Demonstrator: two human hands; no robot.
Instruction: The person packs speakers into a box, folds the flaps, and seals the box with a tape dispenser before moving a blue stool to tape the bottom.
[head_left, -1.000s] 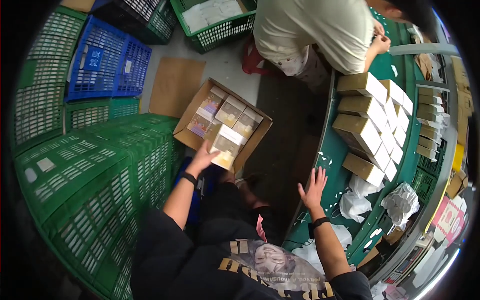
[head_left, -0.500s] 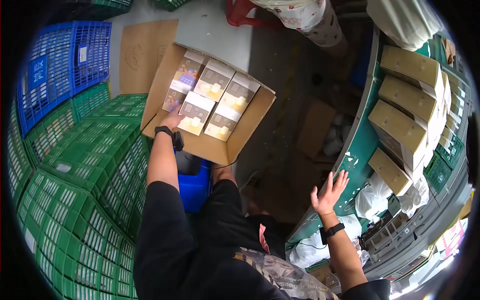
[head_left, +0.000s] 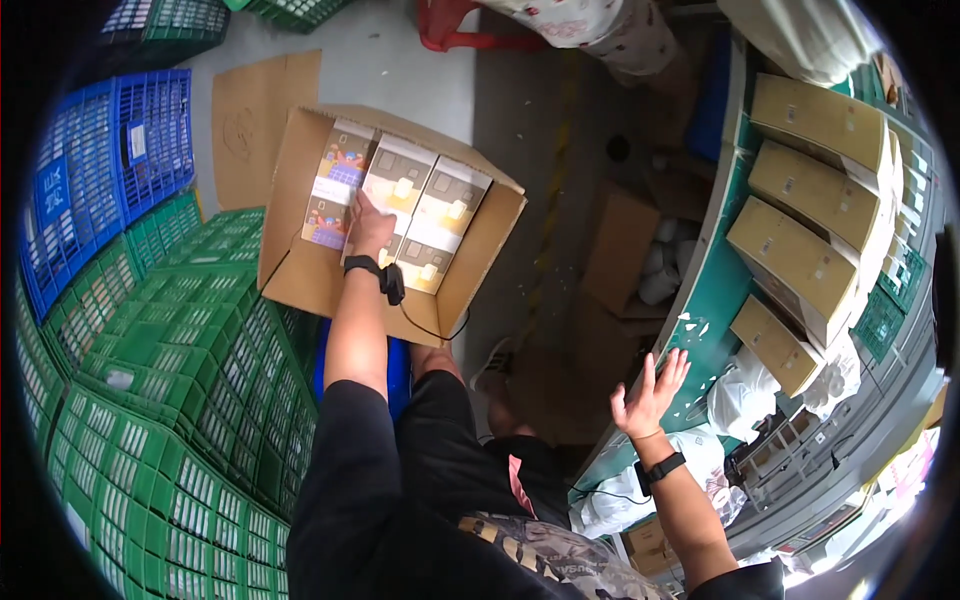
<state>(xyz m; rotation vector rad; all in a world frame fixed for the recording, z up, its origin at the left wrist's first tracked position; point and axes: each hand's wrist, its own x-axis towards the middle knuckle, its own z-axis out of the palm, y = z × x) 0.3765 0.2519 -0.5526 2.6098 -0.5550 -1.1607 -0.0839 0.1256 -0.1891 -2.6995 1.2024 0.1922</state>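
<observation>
An open cardboard carton (head_left: 285, 215) stands in front of me, tilted in view. Inside it, small printed boxes (head_left: 450, 205) stand packed in rows, with white, brown and purple faces. My left hand (head_left: 372, 225) reaches in and rests on a box in the middle column, fingers stretched forward and partly hidden from view. A black strap with a small device sits on that wrist, and a dark cable hangs from it. Off to the right, my right hand (head_left: 648, 395) is raised beside the green tabletop's edge, fingers spread and holding nothing.
Green crates (head_left: 170, 340) and blue crates (head_left: 155, 135) are stacked along the left. A green table (head_left: 715, 285) bears several brown cartons (head_left: 795, 250) and white plastic bags (head_left: 742, 395). A flat cardboard sheet (head_left: 262, 125) lies beyond the carton; a red stool (head_left: 440, 25) stands far off.
My left hand has moved rightward, from the left column onto the middle one. The middle box that sat askew appears more in line. My right hand stays spread, nearly in place.
</observation>
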